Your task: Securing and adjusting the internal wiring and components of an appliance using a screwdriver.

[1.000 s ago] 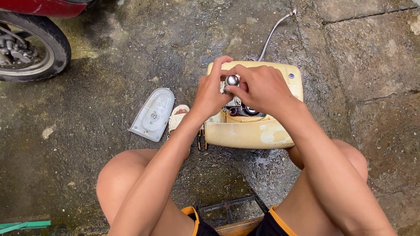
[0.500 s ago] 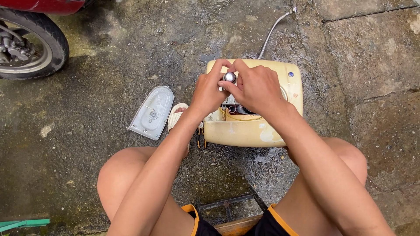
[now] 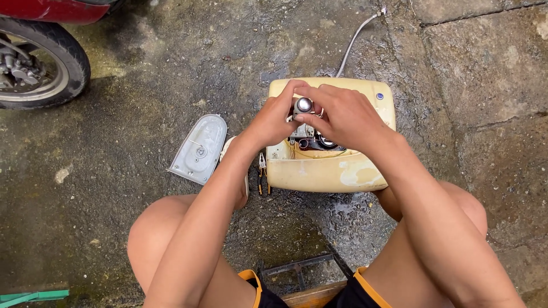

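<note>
The left hand (image 3: 273, 121) and right hand (image 3: 341, 116) meet over a pale yellow casing (image 3: 328, 168) lying on the wet concrete floor (image 3: 142, 85), both pinching a small shiny metal knob (image 3: 303, 105) between their fingertips. A round blue sticker (image 3: 379, 96) sits beyond the right hand. Pliers (image 3: 262, 174) lie just below the left wrist, a grey cover (image 3: 198, 149) further left

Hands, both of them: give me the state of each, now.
Left hand: fingers closed on the round metal part above the yellow casing.
Right hand: fingers pinched on the same metal part from the other side.
</note>
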